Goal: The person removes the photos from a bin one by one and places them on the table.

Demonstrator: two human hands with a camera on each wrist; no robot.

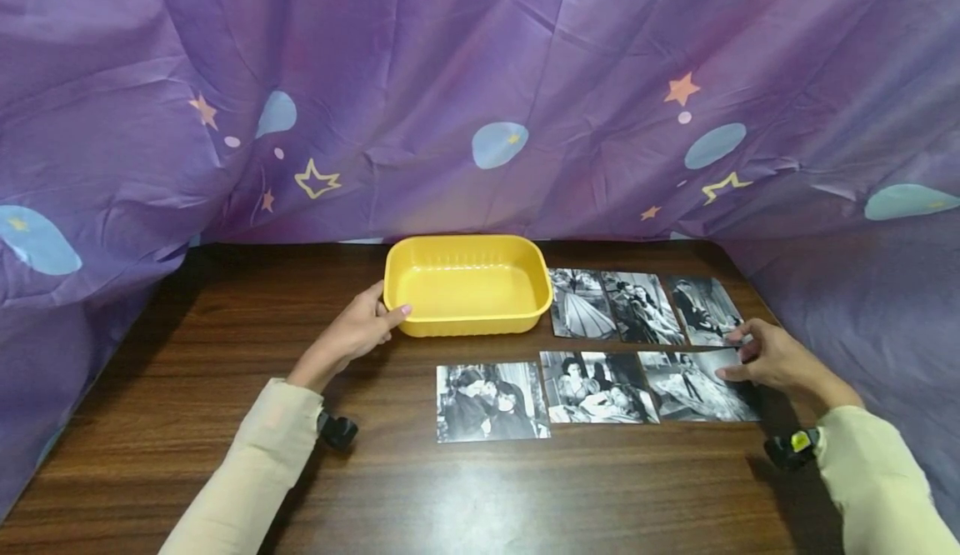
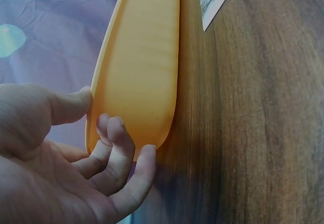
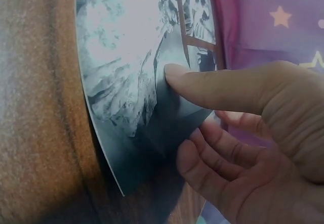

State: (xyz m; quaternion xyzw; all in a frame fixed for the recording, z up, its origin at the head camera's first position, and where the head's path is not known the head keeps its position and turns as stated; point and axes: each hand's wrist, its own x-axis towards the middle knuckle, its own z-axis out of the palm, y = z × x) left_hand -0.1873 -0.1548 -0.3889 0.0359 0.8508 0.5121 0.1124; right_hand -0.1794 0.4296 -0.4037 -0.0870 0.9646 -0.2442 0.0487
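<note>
My left hand grips the near left corner of a yellow plastic basin, thumb over its rim and fingers curled against the outer wall. Nothing lies in the basin. On the right, my right hand pinches the edge of a black-and-white photo print showing a wide pale gown. Its thumb lies on the picture side, with the other fingers around the far edge. That print's near corner stands slightly off the wood in the right wrist view.
Two prints, a couple and a reclining figure, continue the front row leftward. Behind lie three more: a spread gown, a seated pair and a dark scene. A purple star-patterned cloth borders the brown wooden table.
</note>
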